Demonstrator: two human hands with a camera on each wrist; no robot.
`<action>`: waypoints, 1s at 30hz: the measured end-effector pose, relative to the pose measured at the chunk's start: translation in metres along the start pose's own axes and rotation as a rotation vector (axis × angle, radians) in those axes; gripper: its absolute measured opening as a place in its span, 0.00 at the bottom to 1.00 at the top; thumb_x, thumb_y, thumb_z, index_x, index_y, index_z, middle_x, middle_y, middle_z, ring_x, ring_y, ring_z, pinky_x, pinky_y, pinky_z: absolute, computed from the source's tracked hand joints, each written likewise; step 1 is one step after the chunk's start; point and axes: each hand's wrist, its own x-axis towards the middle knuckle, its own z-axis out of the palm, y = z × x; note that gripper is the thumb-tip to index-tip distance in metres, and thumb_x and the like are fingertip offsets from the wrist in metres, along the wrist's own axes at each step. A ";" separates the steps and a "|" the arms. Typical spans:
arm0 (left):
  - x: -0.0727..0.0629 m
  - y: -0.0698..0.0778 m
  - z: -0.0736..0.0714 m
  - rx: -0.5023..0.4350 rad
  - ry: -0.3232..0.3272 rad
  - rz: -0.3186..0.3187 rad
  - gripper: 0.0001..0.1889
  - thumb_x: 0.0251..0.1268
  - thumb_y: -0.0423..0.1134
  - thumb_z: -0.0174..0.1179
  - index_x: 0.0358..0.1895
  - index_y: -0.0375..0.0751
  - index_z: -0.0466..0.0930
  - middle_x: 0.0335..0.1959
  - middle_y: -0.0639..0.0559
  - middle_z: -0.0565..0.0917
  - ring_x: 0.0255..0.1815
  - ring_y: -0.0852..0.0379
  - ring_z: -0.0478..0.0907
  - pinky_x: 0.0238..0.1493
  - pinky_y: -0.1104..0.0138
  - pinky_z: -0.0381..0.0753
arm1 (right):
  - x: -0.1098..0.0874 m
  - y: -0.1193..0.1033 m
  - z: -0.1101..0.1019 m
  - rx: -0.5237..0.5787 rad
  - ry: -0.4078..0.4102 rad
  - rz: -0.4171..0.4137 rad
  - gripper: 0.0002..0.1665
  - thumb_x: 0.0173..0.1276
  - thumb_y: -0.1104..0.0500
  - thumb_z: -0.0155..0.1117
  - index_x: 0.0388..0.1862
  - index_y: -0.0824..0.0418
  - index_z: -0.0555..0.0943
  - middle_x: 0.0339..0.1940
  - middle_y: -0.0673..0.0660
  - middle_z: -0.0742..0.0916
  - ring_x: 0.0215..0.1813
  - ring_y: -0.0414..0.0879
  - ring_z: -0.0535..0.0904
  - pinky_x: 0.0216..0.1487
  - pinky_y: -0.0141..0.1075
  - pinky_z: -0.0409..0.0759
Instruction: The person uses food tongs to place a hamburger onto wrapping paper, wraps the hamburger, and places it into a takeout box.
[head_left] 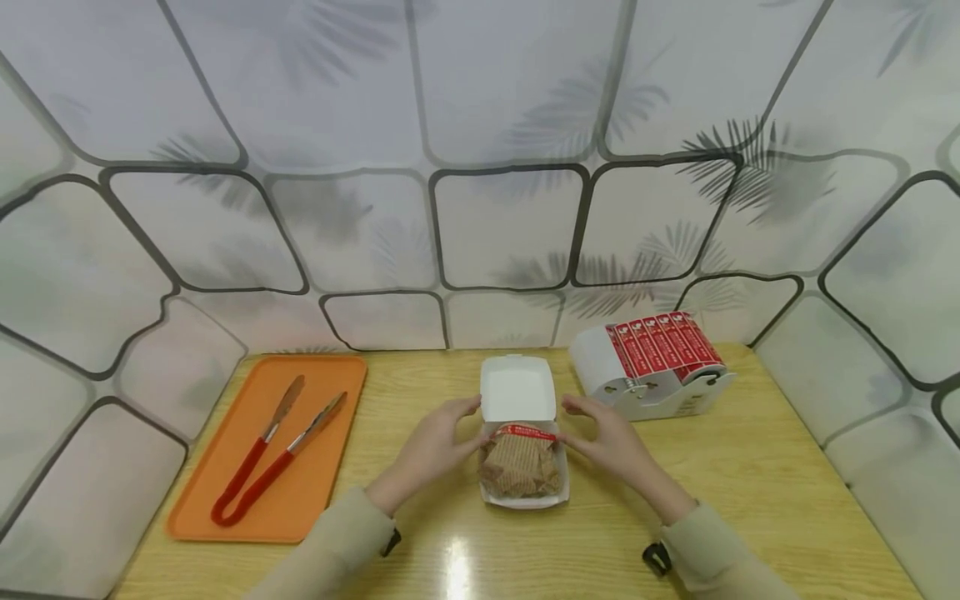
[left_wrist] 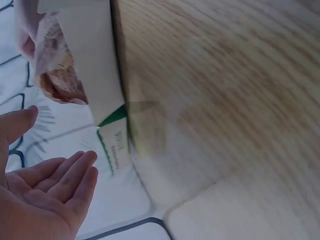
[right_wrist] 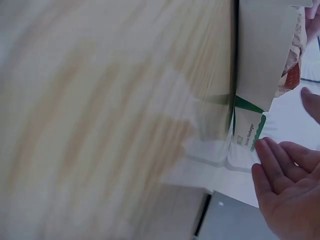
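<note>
A white clamshell burger box [head_left: 517, 390] stands with its lid raised on the table. In its base sits a burger [head_left: 520, 468] wrapped in brown striped paper with a red band across the top. My left hand [head_left: 437, 442] is at the box's left side, thumb by the wrapped burger, fingers extended near the lid. On the opposite side is my right hand [head_left: 611, 437], its thumb by the burger's right edge and its fingers near the lid. Both wrist views show relaxed fingers just beyond the box's green-printed flap [left_wrist: 115, 142], with nothing held.
At the left lies an orange tray [head_left: 300, 508] carrying red-handled metal tongs [head_left: 242, 475]. A white holder [head_left: 660, 407] with several red-and-white flat cartons [head_left: 663, 343] stands at the back right. Patterned white walls [head_left: 510, 225] enclose the wooden table [head_left: 757, 492] at the back and sides.
</note>
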 end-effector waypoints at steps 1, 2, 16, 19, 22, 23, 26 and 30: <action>0.002 -0.003 0.001 -0.024 0.008 -0.020 0.31 0.73 0.42 0.70 0.73 0.32 0.74 0.70 0.35 0.81 0.68 0.38 0.82 0.72 0.44 0.81 | 0.001 0.001 0.001 0.004 0.001 0.015 0.34 0.67 0.61 0.78 0.68 0.73 0.79 0.58 0.67 0.90 0.60 0.64 0.87 0.67 0.62 0.82; 0.004 -0.005 0.002 -0.052 0.015 -0.040 0.30 0.73 0.41 0.69 0.73 0.31 0.75 0.69 0.34 0.82 0.67 0.38 0.83 0.71 0.43 0.82 | 0.002 0.002 0.003 0.011 -0.002 0.029 0.34 0.68 0.60 0.78 0.68 0.73 0.79 0.58 0.67 0.90 0.60 0.64 0.87 0.67 0.61 0.83; 0.025 -0.029 0.019 -0.319 0.075 -0.227 0.25 0.73 0.34 0.67 0.67 0.23 0.77 0.58 0.31 0.87 0.58 0.37 0.88 0.61 0.52 0.90 | 0.020 0.009 0.019 0.186 -0.074 0.227 0.28 0.75 0.61 0.70 0.67 0.77 0.78 0.56 0.72 0.90 0.55 0.63 0.90 0.59 0.52 0.90; 0.030 -0.031 0.021 -0.344 0.075 -0.246 0.24 0.75 0.34 0.66 0.66 0.22 0.77 0.57 0.30 0.88 0.56 0.37 0.89 0.58 0.54 0.91 | 0.024 0.009 0.022 0.200 -0.071 0.267 0.28 0.76 0.60 0.68 0.67 0.77 0.78 0.57 0.72 0.89 0.55 0.63 0.90 0.59 0.50 0.90; 0.035 -0.033 0.024 -0.369 0.081 -0.260 0.22 0.75 0.33 0.65 0.65 0.21 0.78 0.55 0.30 0.88 0.53 0.38 0.89 0.55 0.57 0.92 | 0.028 0.007 0.025 0.211 -0.068 0.307 0.27 0.77 0.60 0.67 0.67 0.76 0.79 0.58 0.73 0.89 0.56 0.64 0.89 0.59 0.51 0.90; 0.037 -0.033 0.025 -0.374 0.085 -0.261 0.22 0.74 0.32 0.65 0.64 0.21 0.78 0.54 0.29 0.88 0.52 0.38 0.90 0.54 0.57 0.93 | 0.028 0.006 0.026 0.216 -0.066 0.312 0.26 0.77 0.60 0.67 0.67 0.77 0.79 0.57 0.73 0.89 0.56 0.64 0.89 0.60 0.51 0.90; 0.041 -0.032 0.028 -0.391 0.090 -0.272 0.21 0.73 0.31 0.66 0.62 0.20 0.79 0.53 0.29 0.89 0.50 0.38 0.90 0.53 0.58 0.93 | 0.030 0.004 0.028 0.226 -0.053 0.333 0.25 0.77 0.62 0.66 0.65 0.78 0.79 0.56 0.74 0.89 0.56 0.65 0.89 0.60 0.53 0.89; 0.042 -0.030 0.030 -0.409 0.085 -0.279 0.20 0.72 0.29 0.66 0.61 0.20 0.80 0.52 0.28 0.89 0.50 0.37 0.90 0.52 0.57 0.93 | 0.032 0.003 0.029 0.243 -0.029 0.356 0.22 0.76 0.65 0.66 0.63 0.78 0.81 0.54 0.74 0.89 0.56 0.66 0.88 0.60 0.54 0.89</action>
